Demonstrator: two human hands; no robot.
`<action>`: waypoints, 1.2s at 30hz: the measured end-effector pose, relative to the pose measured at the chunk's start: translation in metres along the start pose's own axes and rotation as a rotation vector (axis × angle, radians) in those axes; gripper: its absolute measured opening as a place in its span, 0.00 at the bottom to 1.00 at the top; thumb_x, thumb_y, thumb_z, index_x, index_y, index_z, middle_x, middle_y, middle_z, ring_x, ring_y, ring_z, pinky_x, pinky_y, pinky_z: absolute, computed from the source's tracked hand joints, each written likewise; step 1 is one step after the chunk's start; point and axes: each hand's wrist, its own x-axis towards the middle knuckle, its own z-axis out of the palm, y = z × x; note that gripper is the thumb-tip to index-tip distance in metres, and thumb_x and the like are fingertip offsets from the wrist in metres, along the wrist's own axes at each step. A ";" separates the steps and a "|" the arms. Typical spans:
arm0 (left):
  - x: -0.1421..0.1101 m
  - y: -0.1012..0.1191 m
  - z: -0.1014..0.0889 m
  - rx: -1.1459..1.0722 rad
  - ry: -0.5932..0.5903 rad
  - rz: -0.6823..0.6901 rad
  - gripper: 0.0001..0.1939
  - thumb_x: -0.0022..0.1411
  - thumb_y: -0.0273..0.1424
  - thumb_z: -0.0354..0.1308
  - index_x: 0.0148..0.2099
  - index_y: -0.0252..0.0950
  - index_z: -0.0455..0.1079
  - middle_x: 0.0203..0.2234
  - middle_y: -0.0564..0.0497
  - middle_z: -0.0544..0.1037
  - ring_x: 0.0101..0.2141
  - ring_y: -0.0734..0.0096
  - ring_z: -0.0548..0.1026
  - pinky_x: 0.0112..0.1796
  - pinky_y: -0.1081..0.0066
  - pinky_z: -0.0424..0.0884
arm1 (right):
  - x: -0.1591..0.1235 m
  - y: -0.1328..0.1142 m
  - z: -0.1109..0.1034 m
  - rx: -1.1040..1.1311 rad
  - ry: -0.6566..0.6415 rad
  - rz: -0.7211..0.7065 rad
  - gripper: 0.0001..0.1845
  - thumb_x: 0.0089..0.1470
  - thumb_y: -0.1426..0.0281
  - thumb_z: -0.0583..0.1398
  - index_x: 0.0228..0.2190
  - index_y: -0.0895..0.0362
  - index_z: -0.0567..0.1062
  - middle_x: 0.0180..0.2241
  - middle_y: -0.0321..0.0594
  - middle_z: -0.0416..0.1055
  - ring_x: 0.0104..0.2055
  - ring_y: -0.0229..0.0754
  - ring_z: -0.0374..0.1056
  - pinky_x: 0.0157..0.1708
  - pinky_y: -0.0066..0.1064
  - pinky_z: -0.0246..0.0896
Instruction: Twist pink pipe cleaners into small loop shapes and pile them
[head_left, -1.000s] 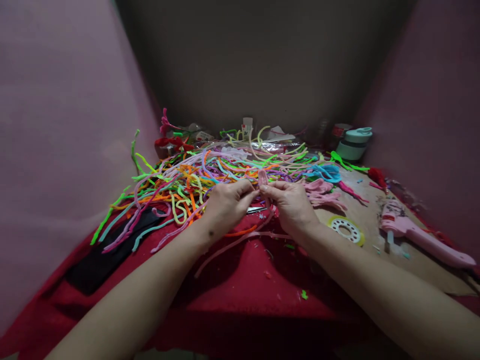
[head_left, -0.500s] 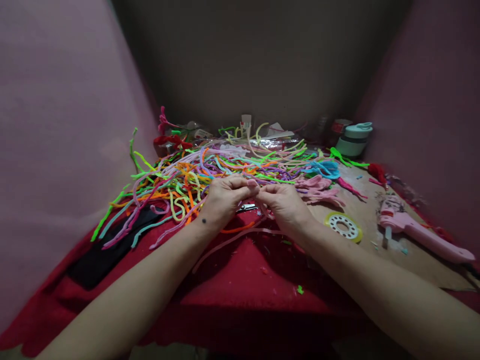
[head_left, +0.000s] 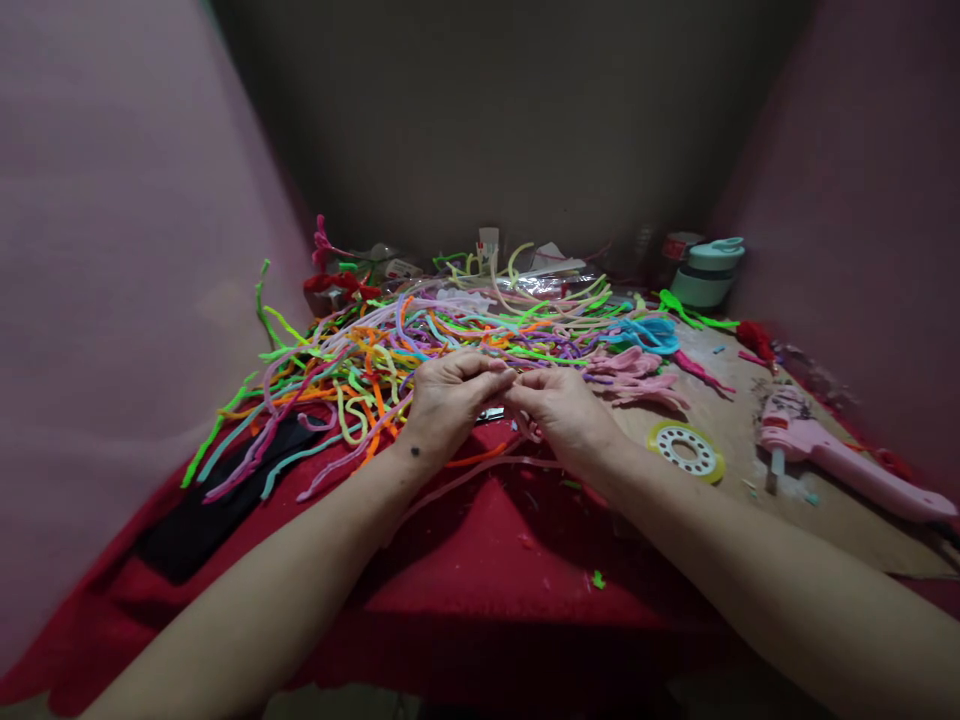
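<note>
Left hand [head_left: 448, 398] and right hand [head_left: 568, 412] pinch a bent, fuzzy pink pipe cleaner [head_left: 531, 430].
They mostly hide it, leaving a strand toward six o'clock; its twelve-o'clock loop has dropped from sight.

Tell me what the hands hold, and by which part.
Left hand and right hand appear to pinch a pink stem; which part, their grip hides.
</note>
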 end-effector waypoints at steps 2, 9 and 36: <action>0.000 0.002 0.000 -0.030 -0.015 -0.032 0.08 0.45 0.32 0.63 0.21 0.33 0.72 0.18 0.55 0.70 0.23 0.77 0.67 0.25 0.76 0.63 | 0.000 0.000 0.000 0.025 -0.035 0.001 0.12 0.40 0.70 0.58 0.11 0.58 0.63 0.11 0.31 0.57 0.16 0.30 0.50 0.19 0.27 0.42; -0.001 -0.002 -0.001 0.173 0.014 0.154 0.05 0.48 0.30 0.60 0.23 0.33 0.73 0.19 0.54 0.71 0.24 0.76 0.67 0.28 0.75 0.63 | 0.000 0.004 0.001 0.054 0.012 0.042 0.12 0.37 0.72 0.58 0.10 0.58 0.63 0.10 0.30 0.55 0.15 0.30 0.48 0.18 0.27 0.40; 0.007 0.006 -0.016 0.025 -0.279 -0.223 0.09 0.44 0.27 0.62 0.32 0.30 0.70 0.21 0.54 0.73 0.20 0.81 0.66 0.21 0.78 0.59 | 0.014 0.016 -0.006 0.375 0.038 0.085 0.05 0.36 0.72 0.57 0.15 0.61 0.71 0.17 0.37 0.64 0.18 0.33 0.55 0.20 0.29 0.47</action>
